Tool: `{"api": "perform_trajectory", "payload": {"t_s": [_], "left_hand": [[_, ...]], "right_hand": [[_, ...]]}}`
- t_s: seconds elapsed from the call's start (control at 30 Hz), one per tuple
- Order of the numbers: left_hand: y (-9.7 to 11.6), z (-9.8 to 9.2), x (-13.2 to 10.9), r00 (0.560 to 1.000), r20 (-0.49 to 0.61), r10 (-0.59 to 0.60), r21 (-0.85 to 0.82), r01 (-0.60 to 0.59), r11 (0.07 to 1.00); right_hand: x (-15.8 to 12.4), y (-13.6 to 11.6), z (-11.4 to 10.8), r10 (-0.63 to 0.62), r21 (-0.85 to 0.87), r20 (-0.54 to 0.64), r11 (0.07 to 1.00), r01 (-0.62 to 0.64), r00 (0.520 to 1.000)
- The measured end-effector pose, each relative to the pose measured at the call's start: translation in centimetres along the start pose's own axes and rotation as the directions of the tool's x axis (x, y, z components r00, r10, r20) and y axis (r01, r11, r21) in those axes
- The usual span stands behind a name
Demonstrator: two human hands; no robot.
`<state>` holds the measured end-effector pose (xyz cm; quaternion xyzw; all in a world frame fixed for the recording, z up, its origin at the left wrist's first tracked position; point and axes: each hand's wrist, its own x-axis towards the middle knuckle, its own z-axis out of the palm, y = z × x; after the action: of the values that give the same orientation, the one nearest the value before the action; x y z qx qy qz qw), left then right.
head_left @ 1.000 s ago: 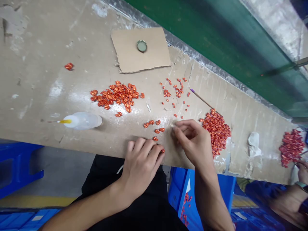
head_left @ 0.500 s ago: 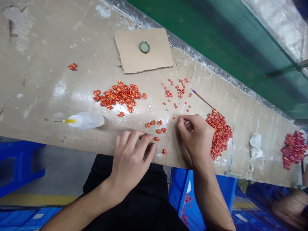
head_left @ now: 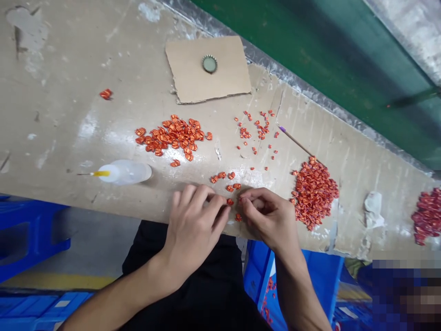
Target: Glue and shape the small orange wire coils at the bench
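At lower centre of the frame, I have my left hand (head_left: 193,230) curled narrow just beside a crimped orange piece (head_left: 229,202) on the bench (head_left: 69,115), while my right hand (head_left: 267,216) pinches narrow, whatever it holds hidden.

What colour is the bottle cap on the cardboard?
Round metal bottle cap: pale green centre, gold rim; head view.

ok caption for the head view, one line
Left hand and right hand flank small orange crimped pieces on a scuffed workbench
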<state>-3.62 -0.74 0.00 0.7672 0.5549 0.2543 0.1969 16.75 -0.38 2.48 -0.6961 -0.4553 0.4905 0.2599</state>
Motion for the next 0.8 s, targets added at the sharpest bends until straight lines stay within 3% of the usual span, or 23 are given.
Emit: {"api": "perform_trajectory", "payload": {"t_s": [0.3,0.63,0.8], "left_hand": [[0.12,-0.13,0.07,0.999,0.038,0.032,0.005,-0.032,0.999],[0.81,0.35,0.37,0.999,0.029,0.043,0.081,-0.046,0.996],[0.45,0.5,0.38,0.998,0.017,0.059,0.017,-0.06,0.998]], "right_hand": [[-0.91,0.08,0.32,0.077,0.063,0.062,0.995,-0.081,0.995],[-0.88,0.33,0.52,0.056,0.125,0.053,0.99,-0.062,0.997],[-0.75,0.19,0.47,0.063,0.101,0.048,0.993,-0.068,0.997]]}}
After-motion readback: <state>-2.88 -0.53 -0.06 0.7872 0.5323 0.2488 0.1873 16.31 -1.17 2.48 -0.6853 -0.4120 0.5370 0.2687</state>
